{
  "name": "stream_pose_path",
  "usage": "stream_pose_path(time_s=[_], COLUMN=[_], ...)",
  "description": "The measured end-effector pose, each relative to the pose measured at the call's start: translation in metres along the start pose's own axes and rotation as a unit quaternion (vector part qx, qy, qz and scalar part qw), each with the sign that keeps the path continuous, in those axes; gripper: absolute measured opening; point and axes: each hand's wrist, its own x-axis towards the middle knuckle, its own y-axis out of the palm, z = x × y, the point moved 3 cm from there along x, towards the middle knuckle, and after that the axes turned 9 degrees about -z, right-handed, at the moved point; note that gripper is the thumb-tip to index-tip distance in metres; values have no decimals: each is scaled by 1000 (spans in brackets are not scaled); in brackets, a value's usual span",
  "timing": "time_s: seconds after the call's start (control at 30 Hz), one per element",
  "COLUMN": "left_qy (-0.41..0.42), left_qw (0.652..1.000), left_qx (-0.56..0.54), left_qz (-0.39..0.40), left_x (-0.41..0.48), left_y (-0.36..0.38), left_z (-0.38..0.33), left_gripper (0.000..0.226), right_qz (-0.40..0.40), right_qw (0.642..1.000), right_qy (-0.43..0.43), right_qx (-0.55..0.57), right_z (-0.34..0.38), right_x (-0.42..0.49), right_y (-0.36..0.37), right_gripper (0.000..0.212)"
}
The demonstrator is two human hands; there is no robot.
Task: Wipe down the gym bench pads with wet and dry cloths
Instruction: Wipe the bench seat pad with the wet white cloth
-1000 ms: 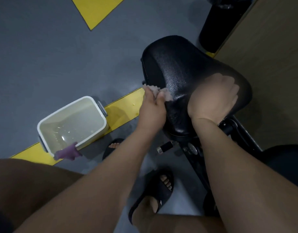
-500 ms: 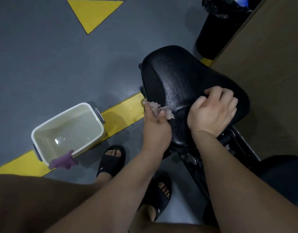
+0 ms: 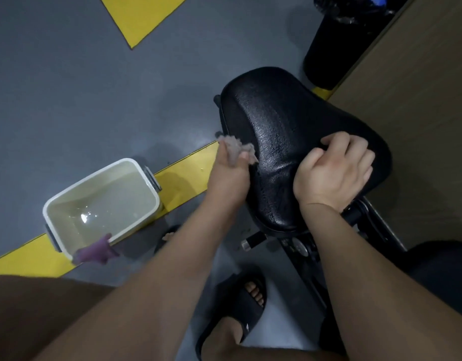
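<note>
Bench pad [image 3: 289,126] sits centre-right: black, rounded-triangle shape, pebbled leatherette w/ fine cracks & a wet sheen on its left half. Left grip [image 3: 228,178] is clamped on a small crumpled cloth [image 3: 236,148], pinkish-grey & fuzzy. The cloth is pinched btwn thumb & fingers and pressed to the pad's left side edge. Right grip [image 3: 334,173] rests on top of the pad toward its right, fingers curled together in a loose fist. Nothing shows inside it, & the fingertips are tucked under, out of sight. Under the pad is a black metal frame [image 3: 300,250] w/ a short chrome-tipped pin [image 3: 253,241] sticking out left; much of the frame is hidden by the right forearm. Near right, a second dark pad [image 3: 443,264] is cut off by the picture edge. Left of the bench pad, on the grey matte floor [image 3: 68,105], stands a white rectangular plastic tub [image 3: 87,183] w/ rounded corners & grey side handles. It holds murky water w/ a glint in it and stands partly on a yellow floor stripe [image 3: 188,173]. A purple cloth [image 3: 94,252] hangs limp over the tub's near rim. Far right is a black round bin [image 3: 334,48] w/ a crinkly liner, top cut off, beside a wood-grain panel [image 3: 420,121]. Near centre is a foot in a black slide sandal [image 3: 232,313]; the other foot is mostly hidden behind the left forearm.
</note>
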Motion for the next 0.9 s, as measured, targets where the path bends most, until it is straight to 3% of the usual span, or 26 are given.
stream_pose_path(time_s=[0.1,0.23,0.43,0.63,0.77,0.9], left_qy=[-25,-26,5,39,71,43], left_qw=[1000,999,998,995,980,966], left_qx=[13,-10,45,89,178,235], left_qz=[14,-26,-44,15,58,99], left_x=[-32,3,88,123,111,112], left_y=[-2,7,16,15,12,12], left_z=[11,-7,-45,-81,-82,-83], left_gripper=[53,23,10,17,16,19], right_qz=[1,2,2,10,16,27], right_qw=[1000,1000,1000,1000,1000,1000], right_qy=[-1,-2,0,5,7,2], right_qx=[4,2,5,8,9,9], right_z=[1,1,0,0,0,0], right_x=[0,0,1,2,3,5], right_y=[-2,-2,0,0,-2,-4], right_gripper=[21,21,22,21,20,21])
